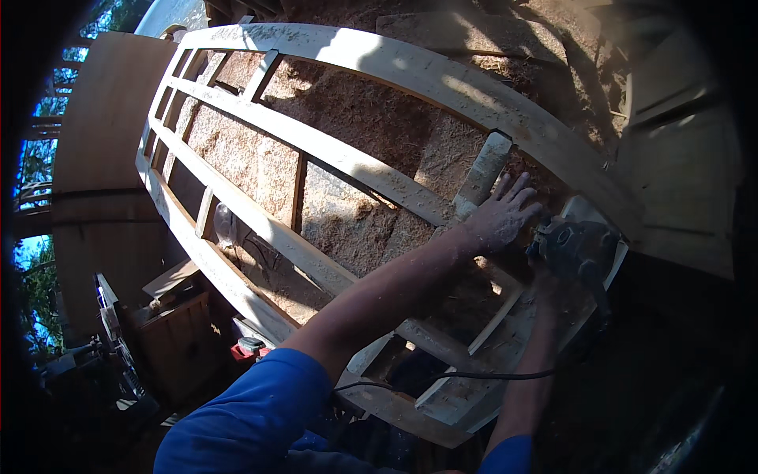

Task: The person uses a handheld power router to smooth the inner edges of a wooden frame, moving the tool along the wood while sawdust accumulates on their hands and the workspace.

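Note:
A pale wooden frame (371, 174) with long rails and short crosspieces lies at a slant over a sawdust-covered bed. My left hand (503, 208) has its fingers spread beside a short crosspiece (487, 170) at the frame's right; whether it presses on the wood is unclear. Just right of it is a dark power tool (579, 251) at the frame's end. My right hand (545, 280), partly hidden under the tool, grips it. A black cord (466, 375) runs across the frame's lower end and behind my left arm.
Sawdust (237, 150) covers the ground or boards within the frame. A tall plywood sheet (95, 134) stands at left. A bench machine (118, 347) and a small red item (242, 352) are at lower left. Wooden panels (679, 182) stand at right.

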`<state>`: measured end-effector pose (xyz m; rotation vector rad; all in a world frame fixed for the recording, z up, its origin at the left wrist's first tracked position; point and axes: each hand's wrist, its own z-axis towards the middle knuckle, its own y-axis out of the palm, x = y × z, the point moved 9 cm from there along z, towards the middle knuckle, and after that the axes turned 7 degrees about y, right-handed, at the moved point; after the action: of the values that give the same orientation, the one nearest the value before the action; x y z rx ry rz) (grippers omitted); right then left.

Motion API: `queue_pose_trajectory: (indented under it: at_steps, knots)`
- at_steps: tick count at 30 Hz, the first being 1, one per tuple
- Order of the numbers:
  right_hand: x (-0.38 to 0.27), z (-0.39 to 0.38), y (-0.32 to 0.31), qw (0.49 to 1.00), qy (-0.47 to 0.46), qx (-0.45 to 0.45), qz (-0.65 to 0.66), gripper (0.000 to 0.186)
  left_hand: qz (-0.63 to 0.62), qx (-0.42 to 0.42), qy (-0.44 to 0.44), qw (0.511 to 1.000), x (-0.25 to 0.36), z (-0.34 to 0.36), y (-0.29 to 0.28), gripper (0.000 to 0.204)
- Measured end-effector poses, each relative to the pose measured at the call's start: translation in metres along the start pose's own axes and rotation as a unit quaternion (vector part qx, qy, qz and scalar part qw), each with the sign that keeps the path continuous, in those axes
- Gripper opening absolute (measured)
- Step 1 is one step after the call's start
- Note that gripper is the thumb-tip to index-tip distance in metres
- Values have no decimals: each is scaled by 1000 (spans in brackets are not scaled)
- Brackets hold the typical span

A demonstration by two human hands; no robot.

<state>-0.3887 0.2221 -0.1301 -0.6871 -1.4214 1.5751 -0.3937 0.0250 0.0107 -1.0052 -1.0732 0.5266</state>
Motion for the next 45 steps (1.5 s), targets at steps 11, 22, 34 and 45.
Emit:
queue_pose_trajectory:
  at_steps: [11,22,34,45]
  knots:
    - [-1,57,-96,964,-77,128,-218,51,-26,5,15,1000,5,49,6,81]
    - [11,88,-121,918,76,103,375,80,24,-82,11,996,-8,61,6,98]
    - [-3,54,-125,944,72,170,274,73,-17,-84,2,996,8,32,0,95]
    - [-6,25,-93,866,137,-5,481,86,1,-88,10,996,13,12,15,81]
